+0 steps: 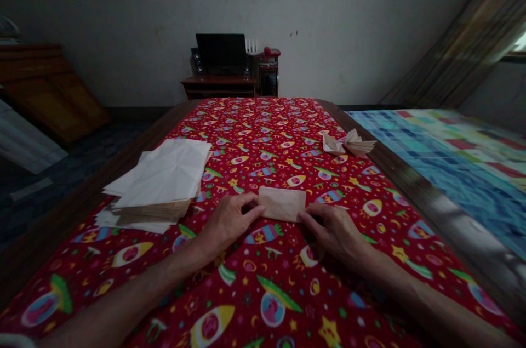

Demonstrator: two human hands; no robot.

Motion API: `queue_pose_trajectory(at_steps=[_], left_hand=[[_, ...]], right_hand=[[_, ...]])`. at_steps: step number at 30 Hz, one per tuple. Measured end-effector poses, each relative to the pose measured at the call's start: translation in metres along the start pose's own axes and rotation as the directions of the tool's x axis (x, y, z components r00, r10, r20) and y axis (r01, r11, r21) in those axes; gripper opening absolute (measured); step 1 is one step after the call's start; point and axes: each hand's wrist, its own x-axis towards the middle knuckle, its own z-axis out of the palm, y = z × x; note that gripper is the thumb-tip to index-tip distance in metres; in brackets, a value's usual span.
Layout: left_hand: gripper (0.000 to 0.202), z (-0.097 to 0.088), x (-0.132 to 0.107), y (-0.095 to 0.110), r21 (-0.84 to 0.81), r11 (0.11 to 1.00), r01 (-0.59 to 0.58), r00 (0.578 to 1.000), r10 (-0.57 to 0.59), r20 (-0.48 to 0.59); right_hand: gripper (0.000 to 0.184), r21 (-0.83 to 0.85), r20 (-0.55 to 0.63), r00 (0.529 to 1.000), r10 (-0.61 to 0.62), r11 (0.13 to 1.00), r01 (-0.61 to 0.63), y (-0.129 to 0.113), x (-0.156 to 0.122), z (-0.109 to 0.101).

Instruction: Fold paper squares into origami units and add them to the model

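Observation:
A small folded piece of tan paper (282,203) lies flat on the red patterned tablecloth (263,140) in front of me. My left hand (228,222) rests at its left edge, fingers curled and pinching that edge. At the paper's lower right corner my right hand (333,229) presses down with bent fingers. Both forearms reach in from the bottom of the view.
A stack of white and tan paper sheets (158,183) sits on the left of the table. Folded paper figures (348,144) lie at the far right edge. A bed with a checked cover (452,156) is on the right; a small cabinet with a screen (224,63) stands against the wall.

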Motion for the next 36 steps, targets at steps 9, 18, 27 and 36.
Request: queue_pose_trajectory(at_steps=[9,18,27,36], left_hand=[[0.06,0.009,0.005,0.003,0.264,0.964,0.008,0.996,0.017,-0.09],[0.026,0.012,0.001,0.005,0.501,0.847,-0.18,0.975,0.22,-0.022],[0.041,0.018,0.003,0.007,0.402,0.711,-0.577,0.814,0.542,0.211],[0.048,0.023,-0.004,0.01,0.288,0.765,-0.576,0.815,0.51,0.275]], right_hand=[[0.029,-0.26,-0.087,0.996,-0.036,0.965,0.012,0.004,0.001,0.009],[0.034,-0.388,-0.034,0.998,-0.057,0.921,0.039,-0.001,0.007,0.005],[0.034,-0.428,-0.053,0.997,-0.053,0.903,0.025,-0.003,0.006,0.006],[0.033,-0.488,-0.031,0.996,-0.08,0.871,0.055,-0.005,0.004,0.009]])
